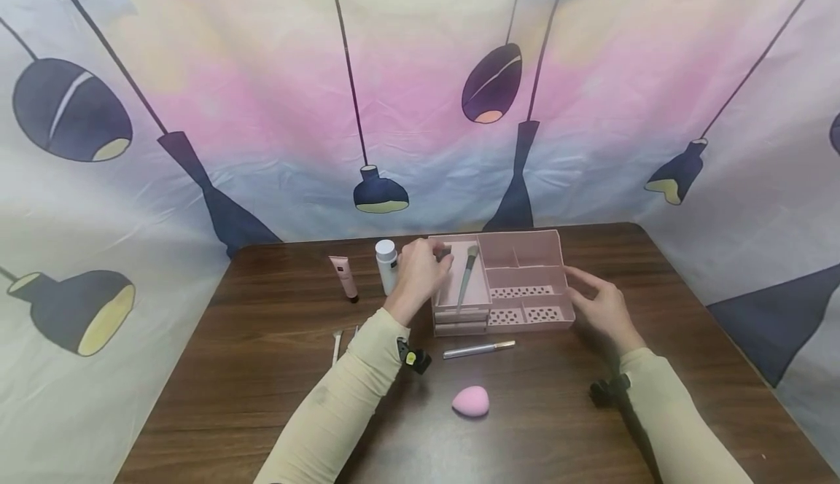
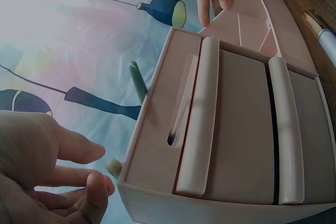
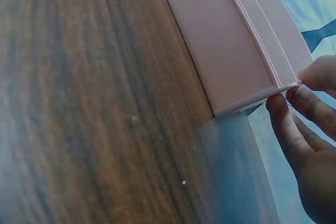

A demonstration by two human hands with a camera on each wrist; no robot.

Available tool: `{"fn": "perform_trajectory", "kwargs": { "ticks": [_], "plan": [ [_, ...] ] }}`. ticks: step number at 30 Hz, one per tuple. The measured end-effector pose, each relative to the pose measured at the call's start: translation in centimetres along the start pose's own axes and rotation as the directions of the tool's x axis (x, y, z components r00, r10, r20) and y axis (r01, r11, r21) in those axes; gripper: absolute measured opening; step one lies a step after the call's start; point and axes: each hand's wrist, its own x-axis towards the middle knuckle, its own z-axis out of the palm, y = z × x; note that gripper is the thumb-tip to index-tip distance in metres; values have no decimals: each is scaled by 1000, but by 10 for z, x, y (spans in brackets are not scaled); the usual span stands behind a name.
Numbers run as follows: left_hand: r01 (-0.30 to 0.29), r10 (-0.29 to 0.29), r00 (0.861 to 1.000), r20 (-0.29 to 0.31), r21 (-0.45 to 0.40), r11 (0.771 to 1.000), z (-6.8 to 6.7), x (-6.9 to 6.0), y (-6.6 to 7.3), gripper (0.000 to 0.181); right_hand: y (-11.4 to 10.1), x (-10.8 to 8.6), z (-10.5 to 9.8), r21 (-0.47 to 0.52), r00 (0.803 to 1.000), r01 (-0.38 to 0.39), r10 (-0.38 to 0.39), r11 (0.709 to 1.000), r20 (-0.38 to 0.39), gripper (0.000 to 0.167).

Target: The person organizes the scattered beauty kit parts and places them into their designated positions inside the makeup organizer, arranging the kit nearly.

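Note:
A pink makeup organizer (image 1: 525,280) with drawers stands toward the table's back. One makeup brush (image 1: 467,272) with a grey-green handle lies in its upper left tray. My left hand (image 1: 420,272) hovers over that tray's left side, fingers loosely bent. In the left wrist view, this hand (image 2: 58,177) has nothing visible between thumb and fingers; a pale rounded end (image 2: 113,168) of something pokes up just past the fingertips. At the organizer's right wall, my right hand (image 1: 604,313) pinches the edge between thumb and fingertips (image 3: 278,100).
Left of the organizer stand a white bottle (image 1: 387,269) and a pink tube (image 1: 344,278). A slim silver stick (image 1: 479,350) with a gold end lies before it, and a pink makeup sponge (image 1: 471,401) sits nearer. A thin pale tool (image 1: 337,347) is partly behind my left sleeve.

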Motion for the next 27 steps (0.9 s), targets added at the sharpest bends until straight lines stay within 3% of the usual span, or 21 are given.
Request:
{"fn": "perform_trajectory", "kwargs": {
  "ticks": [4, 16, 27],
  "plan": [
    [7, -7, 1000, 0, -14, 1000, -5, -3, -1, 23, -3, 1, 1, -2, 1000, 4, -4, 1000, -1, 43],
    [-42, 41, 998, -45, -33, 999, -29, -23, -13, 25, -4, -1, 0, -18, 1000, -3, 3, 1000, -2, 45],
    [-61, 59, 996, -61, -22, 998, -36, -34, -20, 24, -1, -2, -1, -22, 1000, -12, 12, 1000, 4, 46]
  ]
}}
